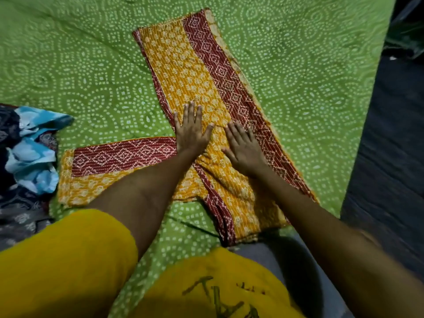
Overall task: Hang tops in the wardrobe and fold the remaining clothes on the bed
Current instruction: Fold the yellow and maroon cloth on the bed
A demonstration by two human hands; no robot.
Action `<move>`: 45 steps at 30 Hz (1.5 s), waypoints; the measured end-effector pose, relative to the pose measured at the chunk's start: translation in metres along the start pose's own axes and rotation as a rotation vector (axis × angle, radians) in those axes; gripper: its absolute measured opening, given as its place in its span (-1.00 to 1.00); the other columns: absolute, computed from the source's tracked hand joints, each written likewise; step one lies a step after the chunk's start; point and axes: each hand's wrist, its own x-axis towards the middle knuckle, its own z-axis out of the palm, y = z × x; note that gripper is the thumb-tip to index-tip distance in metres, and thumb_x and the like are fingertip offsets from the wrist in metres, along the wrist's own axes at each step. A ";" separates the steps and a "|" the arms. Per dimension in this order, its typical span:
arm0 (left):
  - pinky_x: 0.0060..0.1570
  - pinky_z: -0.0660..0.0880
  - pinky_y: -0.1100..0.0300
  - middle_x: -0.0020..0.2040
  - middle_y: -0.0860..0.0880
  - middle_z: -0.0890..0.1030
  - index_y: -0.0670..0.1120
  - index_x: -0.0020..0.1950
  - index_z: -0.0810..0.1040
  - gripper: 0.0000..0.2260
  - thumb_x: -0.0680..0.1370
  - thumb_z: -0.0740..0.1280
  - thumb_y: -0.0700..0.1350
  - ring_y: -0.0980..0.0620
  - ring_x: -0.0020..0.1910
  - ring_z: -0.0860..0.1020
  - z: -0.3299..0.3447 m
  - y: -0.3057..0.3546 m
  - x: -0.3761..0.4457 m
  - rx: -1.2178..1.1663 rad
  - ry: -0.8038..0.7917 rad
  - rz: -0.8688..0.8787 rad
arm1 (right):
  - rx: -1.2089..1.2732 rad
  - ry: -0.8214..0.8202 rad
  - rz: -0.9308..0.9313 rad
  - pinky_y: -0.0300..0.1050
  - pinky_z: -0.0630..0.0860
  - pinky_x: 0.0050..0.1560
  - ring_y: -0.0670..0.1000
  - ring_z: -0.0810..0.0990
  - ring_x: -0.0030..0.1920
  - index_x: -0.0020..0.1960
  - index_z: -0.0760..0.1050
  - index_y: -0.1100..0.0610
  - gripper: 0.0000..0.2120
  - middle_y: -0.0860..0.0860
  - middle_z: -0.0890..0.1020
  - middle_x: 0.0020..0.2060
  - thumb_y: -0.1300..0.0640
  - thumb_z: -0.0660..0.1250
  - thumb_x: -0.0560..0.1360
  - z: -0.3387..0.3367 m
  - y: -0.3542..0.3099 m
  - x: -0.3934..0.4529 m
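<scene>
Nearest the camera, a yellow sleeve (68,260) and both bare forearms reach out over the bed (309,88) with its green dotted cover. The left hand (191,131) lies flat with fingers spread on the yellow and red cloth (183,72); the right hand (244,149) lies just beside it, fingers straight and slightly fanned, palm down on the same cloth. Neither hand pinches anything. The cloth sits in the middle of the bed as a long strip running away from the person, with one flap (110,161) turned out to the left under the left forearm.

The step looks like smoothing before the next fold. To do it well, the palms should sweep outward from the middle toward the far end, pushing the bunched wrinkles near the right wrist flat, and the red borders should line up before the flap is brought over.

At the left edge, well apart, lies a pile of blue and dark clothes (29,152), likely waiting their turn.
</scene>
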 end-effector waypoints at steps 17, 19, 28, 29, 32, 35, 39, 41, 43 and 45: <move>0.43 -0.34 -0.07 0.54 -0.12 -0.25 -0.09 0.54 -0.21 -0.39 0.61 -0.12 0.22 -0.07 0.51 -0.28 0.017 0.072 -0.159 0.055 -0.119 0.161 | 0.106 0.063 0.387 -0.13 -0.30 0.47 -0.04 -0.25 0.52 0.53 -0.26 0.14 -0.33 0.04 -0.20 0.53 -0.24 -0.19 0.59 0.019 0.018 -0.145; 0.41 -0.35 -0.14 0.54 -0.08 -0.26 -0.01 0.54 -0.21 -0.38 0.59 -0.14 0.26 -0.04 0.51 -0.26 0.015 0.059 -0.167 0.111 -0.118 0.208 | 0.088 0.033 0.459 -0.09 -0.33 0.46 0.00 -0.27 0.51 0.52 -0.30 0.17 -0.32 0.07 -0.24 0.52 -0.23 -0.21 0.59 0.017 0.007 -0.145; 0.42 -0.27 -0.17 0.56 0.01 -0.09 0.08 0.55 -0.07 -0.44 0.60 -0.10 0.25 -0.01 0.53 -0.15 -0.019 -0.086 -0.170 0.005 -0.026 -0.072 | 0.188 0.032 0.244 -0.03 -0.27 0.49 0.08 -0.20 0.53 0.53 -0.16 0.25 -0.37 0.16 -0.14 0.53 -0.10 -0.07 0.64 -0.005 -0.067 -0.115; 0.43 -0.26 -0.17 0.56 0.02 -0.08 0.07 0.55 -0.05 -0.45 0.60 -0.08 0.24 -0.01 0.54 -0.13 -0.024 -0.102 -0.169 0.013 -0.026 -0.098 | 0.205 0.038 0.147 -0.06 -0.29 0.46 0.07 -0.19 0.53 0.54 -0.15 0.22 -0.35 0.15 -0.13 0.53 -0.12 -0.03 0.63 -0.008 -0.081 -0.105; 0.43 -0.22 -0.15 0.56 0.03 -0.06 0.06 0.55 -0.04 -0.45 0.61 -0.04 0.22 -0.01 0.54 -0.11 -0.037 -0.139 -0.166 0.027 -0.036 -0.162 | 0.164 -0.052 -0.142 -0.16 -0.30 0.41 0.04 -0.16 0.53 0.54 -0.14 0.16 -0.29 0.10 -0.11 0.54 -0.16 0.10 0.59 -0.008 -0.129 -0.073; 0.42 -0.23 -0.16 0.56 0.03 -0.07 0.07 0.55 -0.03 -0.45 0.61 -0.05 0.23 -0.01 0.54 -0.12 -0.046 -0.171 -0.166 0.016 -0.048 -0.226 | 0.081 -0.102 -0.293 -0.13 -0.26 0.45 0.04 -0.15 0.53 0.54 -0.15 0.19 -0.27 0.12 -0.10 0.54 -0.16 0.09 0.59 0.002 -0.176 -0.044; 0.44 -0.21 -0.17 0.56 0.00 -0.06 0.04 0.55 -0.02 -0.45 0.61 -0.08 0.23 -0.02 0.54 -0.08 -0.056 -0.205 -0.166 -0.009 -0.032 -0.320 | 0.004 -0.086 -0.283 0.01 -0.21 0.50 0.09 -0.16 0.53 0.54 -0.16 0.22 -0.29 0.16 -0.12 0.53 -0.13 0.07 0.59 0.013 -0.225 -0.011; 0.45 -0.19 -0.17 0.56 -0.02 -0.03 0.00 0.55 0.02 -0.45 0.62 -0.08 0.21 -0.02 0.53 -0.03 -0.063 -0.208 -0.164 -0.109 -0.015 -0.353 | -0.040 -0.081 -0.308 0.11 -0.18 0.51 0.10 -0.17 0.53 0.54 -0.16 0.20 -0.30 0.17 -0.12 0.53 -0.12 0.06 0.60 0.015 -0.246 0.003; 0.46 -0.13 -0.19 0.56 0.00 -0.02 -0.01 0.54 0.07 -0.47 0.62 -0.06 0.20 -0.05 0.52 0.01 -0.069 -0.205 -0.160 -0.262 0.001 -0.401 | -0.036 -0.072 -0.362 0.20 -0.17 0.49 0.10 -0.16 0.53 0.54 -0.17 0.19 -0.31 0.15 -0.11 0.53 -0.14 0.03 0.60 0.015 -0.268 0.011; 0.44 -0.01 -0.24 0.56 0.02 -0.04 0.01 0.53 0.12 -0.47 0.61 -0.05 0.21 -0.08 0.51 0.07 -0.075 -0.206 -0.155 -0.392 0.044 -0.419 | -0.014 -0.068 -0.401 0.25 -0.17 0.47 0.11 -0.15 0.53 0.54 -0.17 0.20 -0.29 0.15 -0.10 0.53 -0.18 0.00 0.59 0.018 -0.293 0.016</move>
